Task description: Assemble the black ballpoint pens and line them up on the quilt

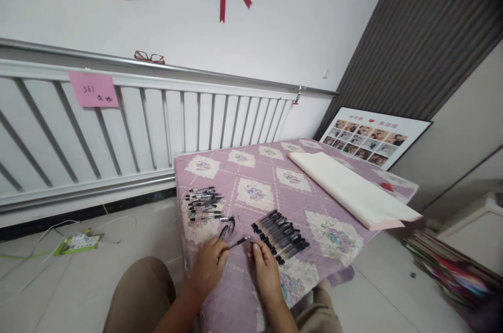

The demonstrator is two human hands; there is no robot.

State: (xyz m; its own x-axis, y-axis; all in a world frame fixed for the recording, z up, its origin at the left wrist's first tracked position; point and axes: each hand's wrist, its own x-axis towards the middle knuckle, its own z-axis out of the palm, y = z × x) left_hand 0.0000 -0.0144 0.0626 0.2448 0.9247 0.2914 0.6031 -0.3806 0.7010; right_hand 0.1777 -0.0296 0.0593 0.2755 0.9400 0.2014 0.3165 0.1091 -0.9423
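My left hand point(210, 262) is closed around one end of a dark pen point(238, 242), which points to the right above the quilted cover. Close to the pen's far end, my right hand point(265, 267) has thumb and fingers pinched together; whatever it holds is too small to make out. Just beyond the right hand lies a row of black pens point(281, 233), side by side. Farther left, a looser pile of pens point(203, 198) rests on the cover. Between these groups are black pen caps point(228, 228) and a tiny piece point(238, 217).
The pens lie on a table with a purple flowered cover point(247, 159). A folded cream sheet point(346, 184) lies at the right, near a photo board point(369, 136). A white radiator point(220, 113) runs behind. A power strip point(78, 242) sits on the floor.
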